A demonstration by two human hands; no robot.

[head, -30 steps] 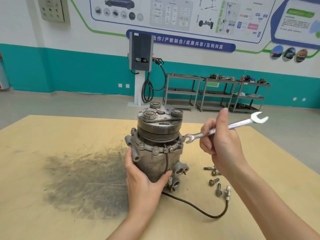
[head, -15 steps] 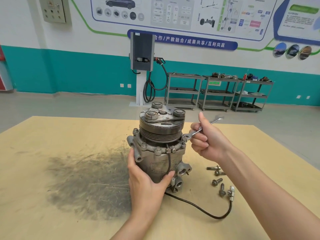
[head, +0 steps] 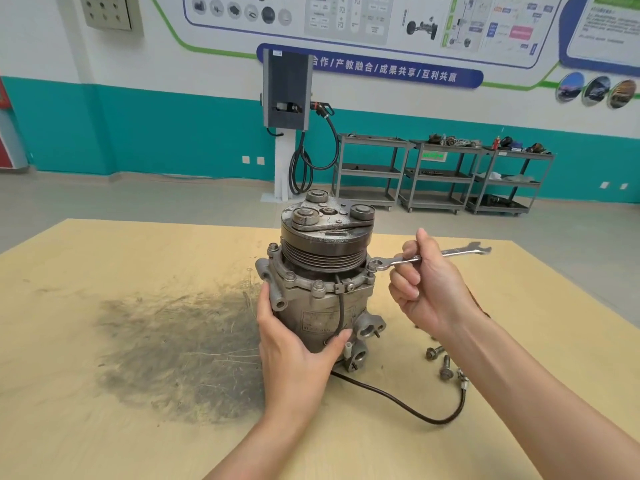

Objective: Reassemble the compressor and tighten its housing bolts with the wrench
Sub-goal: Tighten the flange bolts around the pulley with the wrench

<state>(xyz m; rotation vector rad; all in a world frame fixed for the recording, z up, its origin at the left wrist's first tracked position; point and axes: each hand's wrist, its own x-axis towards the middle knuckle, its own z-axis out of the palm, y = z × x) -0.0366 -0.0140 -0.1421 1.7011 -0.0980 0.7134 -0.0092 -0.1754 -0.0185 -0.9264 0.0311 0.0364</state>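
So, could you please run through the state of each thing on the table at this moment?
compressor: upright on the table, steadied by the left hand.
wrench: roughly level, held by the right hand, its near end on a housing bolt at the compressor's right.
loose bolts: lying on the table, right of the compressor.
black cable: slack, curving across the table.

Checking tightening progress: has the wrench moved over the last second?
Yes. The wrench came down from above the compressor; its near end now sits on the right-side housing bolt.
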